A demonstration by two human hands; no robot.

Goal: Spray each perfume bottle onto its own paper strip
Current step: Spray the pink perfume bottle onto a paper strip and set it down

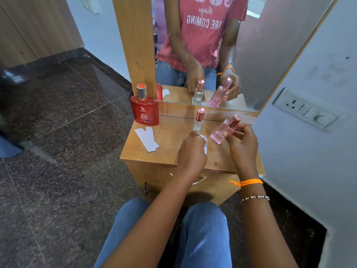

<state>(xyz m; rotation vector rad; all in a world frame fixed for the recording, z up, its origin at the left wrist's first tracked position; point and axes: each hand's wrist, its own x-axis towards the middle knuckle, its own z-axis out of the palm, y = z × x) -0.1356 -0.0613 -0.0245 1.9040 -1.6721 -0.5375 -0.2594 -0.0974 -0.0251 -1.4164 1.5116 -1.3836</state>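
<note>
A small wooden dresser top [170,140] carries everything, with a mirror rising from its back edge. At the back left corner stands a red perfume bottle [144,111] (silver collar, red cap). In front of it lie two white paper strips [147,139], overlapping. Near the middle a slim clear bottle [198,122] stands upright, seemingly beside another paper strip [204,143], mostly hidden.

Looks like a bedroom or dressing corner at home: small wooden dresser [166,151] with a tall mirror [251,55], perfume bottles [144,111] on top, dark granite floor [58,113], wall switchboard [307,111], wardrobe doors [29,26] behind.
</note>
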